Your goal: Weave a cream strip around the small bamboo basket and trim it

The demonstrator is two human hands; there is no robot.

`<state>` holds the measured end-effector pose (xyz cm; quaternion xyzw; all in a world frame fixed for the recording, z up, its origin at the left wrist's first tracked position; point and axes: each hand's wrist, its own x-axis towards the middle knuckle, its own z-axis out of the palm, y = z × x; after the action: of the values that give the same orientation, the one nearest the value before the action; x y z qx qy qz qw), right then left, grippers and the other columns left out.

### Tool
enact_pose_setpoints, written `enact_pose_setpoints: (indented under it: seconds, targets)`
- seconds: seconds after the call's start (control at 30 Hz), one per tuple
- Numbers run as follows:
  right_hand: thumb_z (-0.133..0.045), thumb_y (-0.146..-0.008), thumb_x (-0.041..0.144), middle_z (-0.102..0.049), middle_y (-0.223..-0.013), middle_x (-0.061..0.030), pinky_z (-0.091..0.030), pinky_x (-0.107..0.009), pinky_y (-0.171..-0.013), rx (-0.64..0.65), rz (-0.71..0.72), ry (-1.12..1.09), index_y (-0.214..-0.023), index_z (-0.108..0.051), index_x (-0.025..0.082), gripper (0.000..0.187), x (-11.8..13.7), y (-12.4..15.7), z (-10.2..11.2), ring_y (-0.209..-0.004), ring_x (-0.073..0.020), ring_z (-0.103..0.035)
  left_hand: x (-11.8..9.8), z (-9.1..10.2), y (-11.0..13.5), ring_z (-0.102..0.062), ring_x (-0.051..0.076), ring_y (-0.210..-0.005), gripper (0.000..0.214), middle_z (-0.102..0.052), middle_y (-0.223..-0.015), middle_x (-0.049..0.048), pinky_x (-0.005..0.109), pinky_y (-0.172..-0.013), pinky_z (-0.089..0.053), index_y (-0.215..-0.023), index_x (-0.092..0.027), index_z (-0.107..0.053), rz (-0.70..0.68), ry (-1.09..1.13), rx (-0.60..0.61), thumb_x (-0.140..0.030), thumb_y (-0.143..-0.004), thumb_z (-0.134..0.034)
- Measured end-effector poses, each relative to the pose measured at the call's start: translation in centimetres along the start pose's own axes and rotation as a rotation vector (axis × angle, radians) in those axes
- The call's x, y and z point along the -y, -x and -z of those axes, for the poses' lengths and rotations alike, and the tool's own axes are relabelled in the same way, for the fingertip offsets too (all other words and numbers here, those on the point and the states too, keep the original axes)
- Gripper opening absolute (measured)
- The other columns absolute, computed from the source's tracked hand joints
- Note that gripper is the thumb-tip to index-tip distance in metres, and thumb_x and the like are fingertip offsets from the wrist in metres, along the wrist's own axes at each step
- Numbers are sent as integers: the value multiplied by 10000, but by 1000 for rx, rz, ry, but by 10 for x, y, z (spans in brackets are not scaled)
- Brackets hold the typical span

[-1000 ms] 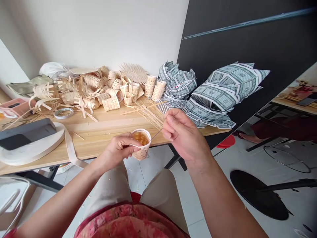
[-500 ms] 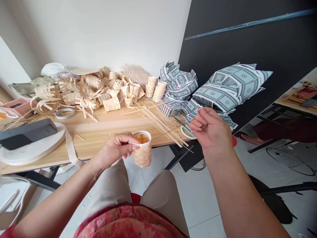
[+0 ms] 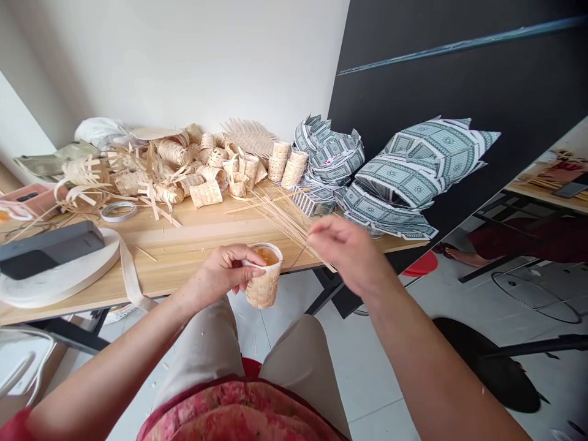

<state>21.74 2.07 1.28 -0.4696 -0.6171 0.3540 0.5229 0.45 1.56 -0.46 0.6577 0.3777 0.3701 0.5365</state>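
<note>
Above my lap my left hand pinches the rim of a small woven basket, thumb outside and fingers reaching over the edge. A white band runs round the basket's rim, and the inside looks amber. To the right, above the table's front edge, my right hand is closed in a pinch, slightly blurred. A thin dark thread stretched from the basket to this hand a moment ago; it is barely visible now. Any needle in the fingertips is too small to make out.
Loose splints lie beyond the basket. Several woven baskets are heaped along the wall. A roll of white band carries a dark grey device; a tape roll sits behind. Folded patterned-paper pieces stand right.
My right hand has moved left and slightly down, closer to the basket, and the taut thread no longer shows clearly. My left hand and the basket have hardly moved.
</note>
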Motion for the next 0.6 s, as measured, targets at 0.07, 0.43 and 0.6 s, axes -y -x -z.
enact_pose_setpoints:
  seconds: [0.07,0.43,0.6]
  targets:
    - [-649,-683,295,-360,-483,82,-219,-207,-438,256,-14,191,-753,-608,177,143,9,11,-15,-451,-57,-301,-1,-4,-3,-447,45,-392,227,-494,-520,-56,141,-344,-362,-750,-128,-577,14,19,1,-297,-647,-686]
    - [-540,-718,273,-453,-553,32,-291,-228,-531,440,-60,242,-568,-563,153,194,7,11,-16,-564,-98,-410,-3,6,10,-448,44,-441,309,-514,-636,-48,149,-395,-347,-969,-183,-502,-70,-50,-154,-263,-702,-635]
    - [-553,-676,262,-478,-565,28,-304,-223,-535,424,-129,222,-566,-569,143,163,11,13,-14,-568,-94,-419,18,9,9,-485,83,-617,219,-546,-705,-10,177,-512,-371,-761,-150,-555,-82,-137,-117,-325,-678,-657]
